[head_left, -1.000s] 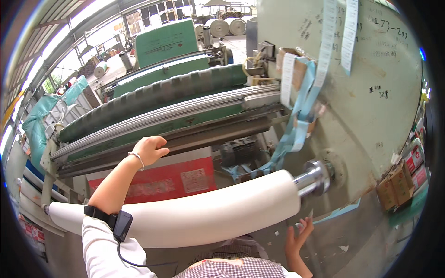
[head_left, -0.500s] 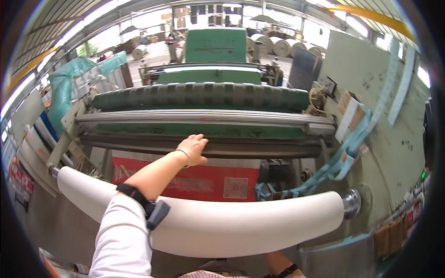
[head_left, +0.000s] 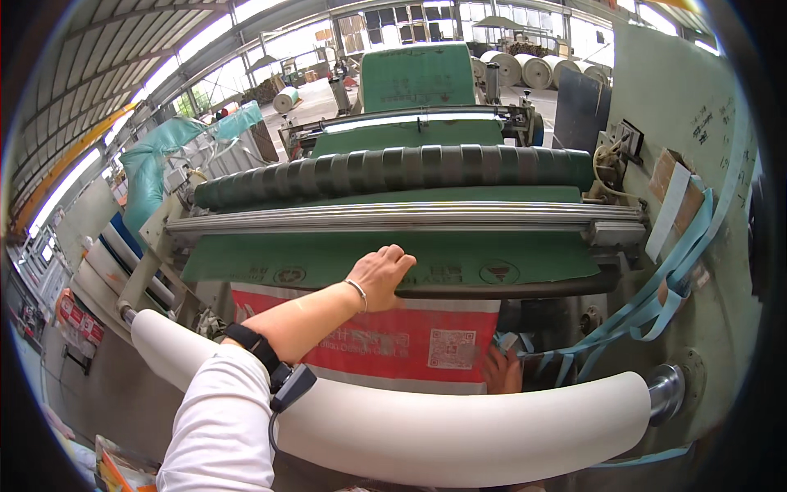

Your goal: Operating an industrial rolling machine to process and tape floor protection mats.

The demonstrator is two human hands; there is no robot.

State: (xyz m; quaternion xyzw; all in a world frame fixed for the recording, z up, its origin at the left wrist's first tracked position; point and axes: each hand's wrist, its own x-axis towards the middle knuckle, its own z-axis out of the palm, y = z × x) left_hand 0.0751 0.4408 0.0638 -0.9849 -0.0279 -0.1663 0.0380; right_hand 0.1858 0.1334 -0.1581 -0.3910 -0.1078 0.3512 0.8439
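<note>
Workshop, left grip half-curled, by green sheet

The white roll bars you at six o'clock; the gap behind admits your right hand; blue straps obstruct four.

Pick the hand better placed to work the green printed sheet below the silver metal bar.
Left, likely: the left hand is in front of the green sheet, contact unclear. The right hand is lower, by the red printed sheet, forearm mostly hidden by the white cylindrical roll.
</note>
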